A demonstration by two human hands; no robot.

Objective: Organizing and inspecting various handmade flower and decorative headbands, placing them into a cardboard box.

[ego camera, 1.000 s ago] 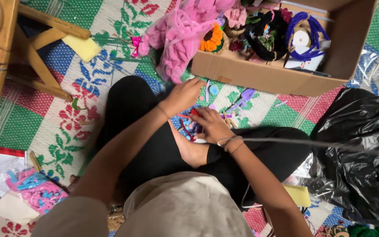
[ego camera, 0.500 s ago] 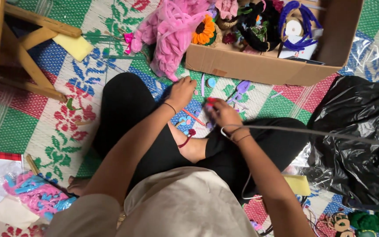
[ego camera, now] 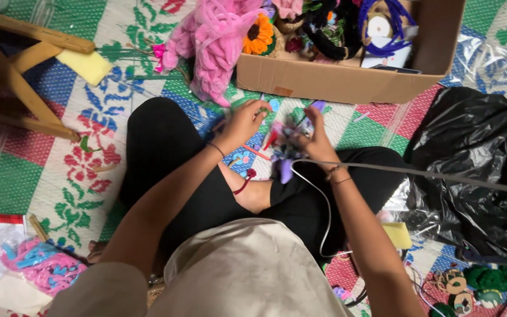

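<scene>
1. The person sits cross-legged on a woven mat [ego camera: 60, 152] patterned with red and green flowers, both hands raised over the lap near the centre of the view.
2. The right hand [ego camera: 315, 138] grasps a small bundle of craft pieces [ego camera: 286, 147]; the fingers are curled round its upper part.
3. The bundle is a loose cluster of purple, white and red bits, with a purple tip hanging at its 6 o'clock end and a red tip at its 10 o'clock side. Finer detail is blurred.
4. The bundle sits just above the crossed shins, between the two hands, at 6 o'clock from the cardboard box [ego camera: 335, 82].
5. The left hand [ego camera: 243, 122] is at 9 o'clock from the bundle, fingers bent and pinched together at the tips; whether they hold anything cannot be told.
6. The box lies open and holds mixed yarn goods, among them an orange flower [ego camera: 258, 35].
7. A heap of pink fuzzy yarn [ego camera: 215, 44] spills from the box at its 9 o'clock side.
8. A black plastic bag [ego camera: 476, 170] lies at 3 o'clock from the hands.
9. A clear bag of pink and blue pieces [ego camera: 42, 267] lies at 8 o'clock.
10. A wooden stool [ego camera: 16, 76] stands at 10 o'clock, a yellow sponge [ego camera: 84, 64] beside it.
</scene>
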